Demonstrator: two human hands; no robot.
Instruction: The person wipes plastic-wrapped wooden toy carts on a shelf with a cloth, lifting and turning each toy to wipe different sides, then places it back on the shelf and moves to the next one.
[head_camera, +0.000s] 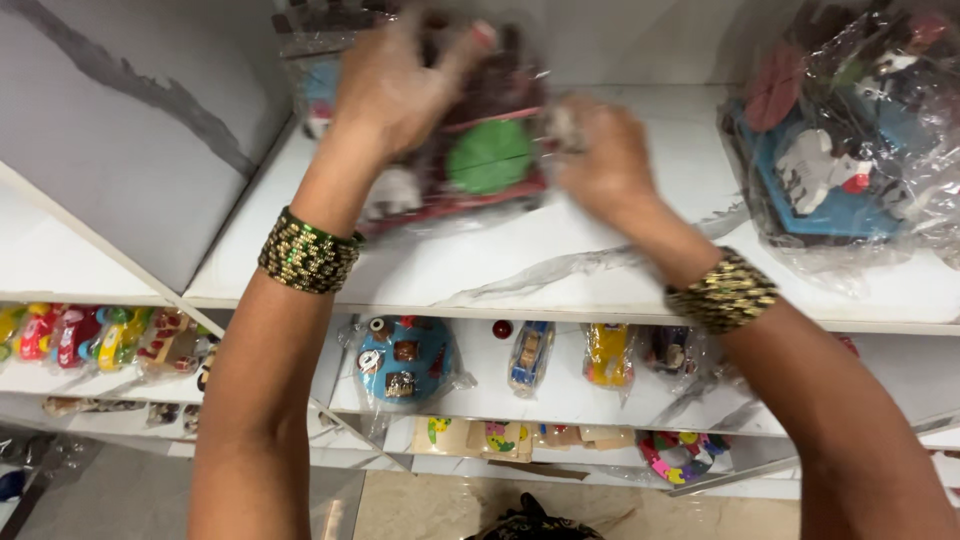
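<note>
1. Clear plastic wrap, glossy and crinkled, covers the toy bundle (480, 150) gripped between the left hand (385, 90) and right hand (600, 150); the toy inside shows a matt green disc and dark red parts, material unclear through blur.
2. Shelf (560, 270) under the grip: white, smooth, marble-look with grey veins, slight sheen.
3. Bangles (308, 252) below the grip, on the left wrist: beaded, green and gold, glinting; the band (725, 292) on the right wrist is gold-toned, studded.
4. Wrapped blue toy (840, 150), right of the grip: same shiny film, heavily creased.
5. Flat puzzle boards (480, 437), well below the grip: pale wood look, matt.
</note>
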